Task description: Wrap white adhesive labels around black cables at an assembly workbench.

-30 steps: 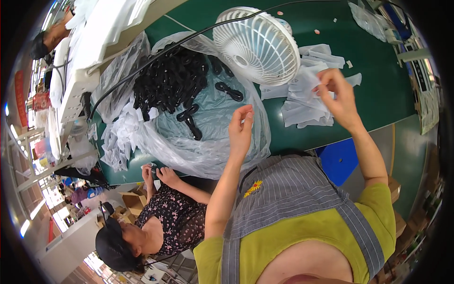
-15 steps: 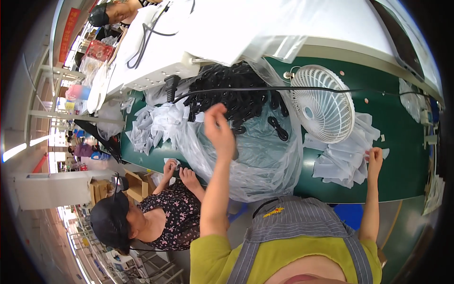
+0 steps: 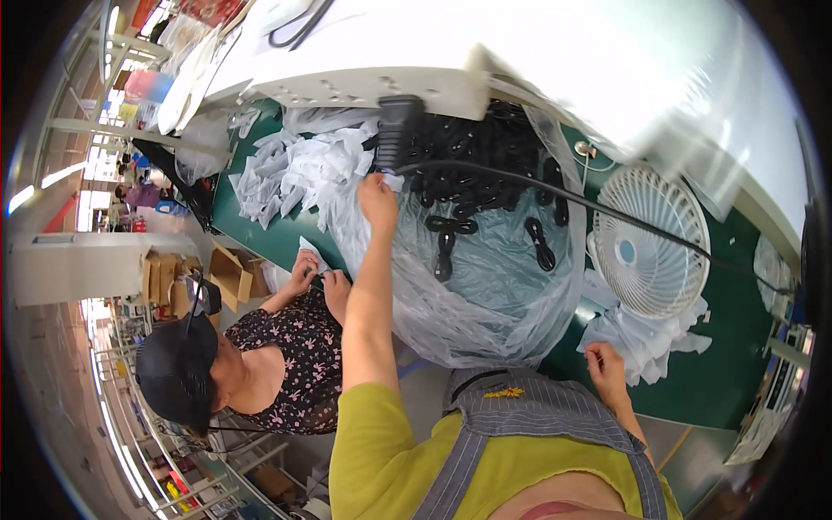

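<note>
My left hand (image 3: pixel 379 204) is closed at the left edge of a heap of coiled black cables (image 3: pixel 485 143). A small whitish piece shows by its fingertips; whether it is gripped I cannot tell. The cables lie in a large clear plastic bag (image 3: pixel 511 334) spread on the table. Close to that hand is a pile of small white bags (image 3: pixel 334 160). My right hand (image 3: pixel 607 368) has its fingers curled at the near left edge of another white bag pile (image 3: pixel 646 347); what they hold, if anything, is hidden.
A white round fan (image 3: pixel 652 247) stands over the right pile on the green table (image 3: pixel 732 364). A black plug (image 3: pixel 400 130) and its cord (image 3: pixel 555 192) cross above the cables. At left, a co-worker's hands (image 3: pixel 316 282) handle a white bag.
My left hand has moved down onto the left edge of the cable heap. My right hand has drawn left and nearer along the white bags. The view has shifted.
</note>
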`<state>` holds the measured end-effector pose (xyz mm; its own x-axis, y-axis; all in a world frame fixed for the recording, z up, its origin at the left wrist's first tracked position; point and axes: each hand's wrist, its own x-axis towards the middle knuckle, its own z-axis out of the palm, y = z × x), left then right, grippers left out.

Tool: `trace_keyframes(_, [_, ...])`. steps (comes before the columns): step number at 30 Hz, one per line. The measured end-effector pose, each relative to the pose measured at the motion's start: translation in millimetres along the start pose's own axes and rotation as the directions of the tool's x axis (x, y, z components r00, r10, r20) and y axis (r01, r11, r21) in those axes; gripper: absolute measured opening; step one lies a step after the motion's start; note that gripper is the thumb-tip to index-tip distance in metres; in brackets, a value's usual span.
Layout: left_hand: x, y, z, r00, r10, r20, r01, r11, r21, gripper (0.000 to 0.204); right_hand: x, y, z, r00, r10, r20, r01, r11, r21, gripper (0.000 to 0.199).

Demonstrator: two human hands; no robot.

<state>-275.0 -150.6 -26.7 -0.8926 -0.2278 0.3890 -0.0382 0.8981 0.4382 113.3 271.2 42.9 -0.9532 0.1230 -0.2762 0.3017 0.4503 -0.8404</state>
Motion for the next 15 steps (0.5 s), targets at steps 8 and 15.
trace_keyframes(8, [82.4, -98.3, -0.5, 0.977, -0.091, 0.191, -0.036, 0.817, 0.576, 0.081, 51.1, -63.9, 15.0, 1.000, -0.020, 0.007, 0.021, 0.989, -0.144, 0.011])
trace_keyframes(15, [107.0, -119.7, 17.3, 0.998, -0.017, 0.069, -0.002, 0.965, 0.261, 0.015, 121.2, -76.8, 74.3, 0.957, -0.222, 0.189, 0.258, 0.947, -0.193, 0.010])
